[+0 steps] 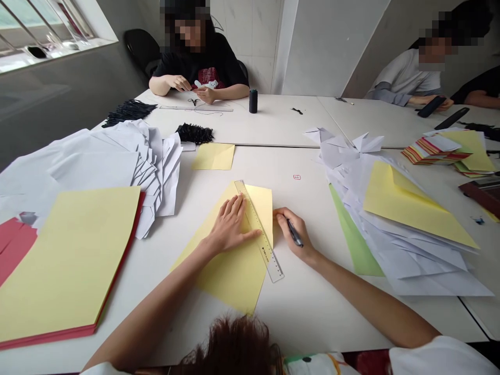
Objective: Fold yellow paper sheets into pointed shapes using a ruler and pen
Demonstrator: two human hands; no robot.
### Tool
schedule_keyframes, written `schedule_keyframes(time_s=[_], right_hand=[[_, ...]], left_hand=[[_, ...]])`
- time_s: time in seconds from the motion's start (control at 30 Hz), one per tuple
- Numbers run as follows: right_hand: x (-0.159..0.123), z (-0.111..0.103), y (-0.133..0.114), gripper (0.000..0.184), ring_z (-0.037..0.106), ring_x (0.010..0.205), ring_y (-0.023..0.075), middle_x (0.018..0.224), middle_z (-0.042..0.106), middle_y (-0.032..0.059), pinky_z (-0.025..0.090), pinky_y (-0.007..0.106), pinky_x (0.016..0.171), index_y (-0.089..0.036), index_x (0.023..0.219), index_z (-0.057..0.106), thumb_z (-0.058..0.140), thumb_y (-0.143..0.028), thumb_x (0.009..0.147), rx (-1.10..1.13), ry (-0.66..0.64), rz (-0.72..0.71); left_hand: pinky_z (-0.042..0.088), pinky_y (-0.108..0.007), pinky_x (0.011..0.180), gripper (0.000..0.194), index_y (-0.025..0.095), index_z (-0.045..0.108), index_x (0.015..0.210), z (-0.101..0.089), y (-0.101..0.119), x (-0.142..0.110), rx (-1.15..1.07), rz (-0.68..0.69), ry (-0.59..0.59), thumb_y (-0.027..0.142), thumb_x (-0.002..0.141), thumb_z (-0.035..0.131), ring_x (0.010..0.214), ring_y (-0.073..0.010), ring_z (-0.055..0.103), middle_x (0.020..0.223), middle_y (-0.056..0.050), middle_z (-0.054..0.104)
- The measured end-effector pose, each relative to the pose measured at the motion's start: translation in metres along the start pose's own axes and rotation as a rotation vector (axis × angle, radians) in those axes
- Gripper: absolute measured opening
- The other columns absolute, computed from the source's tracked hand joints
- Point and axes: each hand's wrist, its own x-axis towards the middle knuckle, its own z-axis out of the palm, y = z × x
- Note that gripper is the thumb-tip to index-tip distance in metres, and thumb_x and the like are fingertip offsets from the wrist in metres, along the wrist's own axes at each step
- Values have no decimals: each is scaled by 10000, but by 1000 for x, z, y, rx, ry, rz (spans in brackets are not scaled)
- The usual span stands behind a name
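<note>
A sheet of yellow paper (pixel 234 276) lies at an angle on the table in front of me. Across it rests a clear plastic ruler (pixel 269 260), its lower end reaching past the paper's edge. My left hand (pixel 232 224) is spread flat with fingers apart, pressing on the ruler and the paper. Just right of the sheet, my right hand (pixel 292 232) is closed around a dark pen (pixel 295 234). Its fingertips are near the paper's right edge; the pen's tip is hidden by the fingers.
Yellow and red sheets (pixel 70 250) are stacked at left beside white papers (pixel 97 161). Another pile (pixel 422 250) of white, yellow and green paper lies at right. A small yellow sheet (pixel 214 156) and a black thread spool (pixel 253 101) are farther back. People sit across the table.
</note>
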Motion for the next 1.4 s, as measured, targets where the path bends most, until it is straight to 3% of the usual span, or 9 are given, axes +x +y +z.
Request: schedule_keyframes(time_s=[0.2, 0.3, 0.43, 0.63, 0.97, 1.07, 1.17, 1.27, 1.4], right_hand=[[-25, 22, -10, 244, 639, 876, 206, 895, 694, 35, 472, 390, 939, -257, 971, 639, 397, -244, 1001, -255, 1, -186], [-25, 25, -11, 242, 616, 827, 209, 827, 671, 37, 462, 405, 933, -249, 1007, 640, 408, -187, 977, -361, -11, -274], [-25, 12, -11, 245, 676, 947, 212, 958, 717, 41, 480, 394, 953, -253, 1026, 637, 394, -284, 1016, -206, -15, -132], [-43, -6, -7, 270, 737, 952, 237, 1063, 724, 60, 551, 374, 849, -243, 1048, 644, 437, -410, 1007, -21, 28, 97], [-65, 9, -3, 266, 677, 772, 216, 898, 737, 30, 418, 520, 1105, -303, 1077, 636, 442, -170, 954, -295, -48, -285], [-58, 1, -4, 204, 718, 840, 225, 918, 744, 31, 463, 498, 1055, -283, 1030, 647, 447, -272, 990, -152, -7, -102], [-46, -6, -7, 211, 719, 1009, 252, 1031, 744, 56, 541, 430, 926, -262, 1043, 645, 504, -405, 980, 8, 51, 74], [-33, -1, -10, 273, 668, 1129, 274, 1155, 715, 75, 547, 406, 910, -250, 1064, 631, 664, -444, 874, -7, 14, 42], [-18, 14, -8, 221, 635, 1070, 272, 1095, 717, 70, 497, 431, 954, -236, 918, 614, 722, -392, 805, -188, 35, -67]], left_hand=[[124, -580, 1248, 654, 278, 572, 1409, -2, -1, 0, -23, 77, 19, 678, 902, 464, 1524, -385, 203, 1520, -86, 495], [130, -601, 1240, 563, 301, 630, 1339, -2, -1, 0, -32, 81, 32, 632, 909, 480, 1507, -390, 235, 1450, -74, 559], [129, -583, 1244, 661, 276, 559, 1419, -2, -1, 0, -30, 73, 17, 682, 910, 448, 1521, -384, 212, 1522, -89, 489], [69, -496, 1268, 1096, 69, 163, 1606, 1, 1, 1, -5, 2, -4, 836, 851, 370, 1562, -341, 77, 1676, -201, 126], [112, -572, 1241, 649, 316, 538, 1436, 0, -4, 0, -48, 94, 16, 678, 906, 438, 1505, -374, 241, 1475, -69, 538], [108, -546, 1249, 750, 252, 507, 1462, 0, -2, 1, -28, 66, 3, 734, 898, 400, 1526, -372, 192, 1539, -105, 465], [97, -523, 1256, 1009, 107, 324, 1562, 0, 0, 2, -8, 16, -9, 823, 854, 381, 1549, -372, 118, 1644, -188, 257], [82, -503, 1263, 1096, 68, 161, 1605, 0, 0, 2, -25, 9, -7, 839, 852, 359, 1561, -347, 71, 1677, -202, 120], [97, -521, 1257, 1057, 96, 152, 1613, 0, -3, 0, -58, 31, 3, 815, 869, 372, 1561, -350, 62, 1679, -195, 122]])
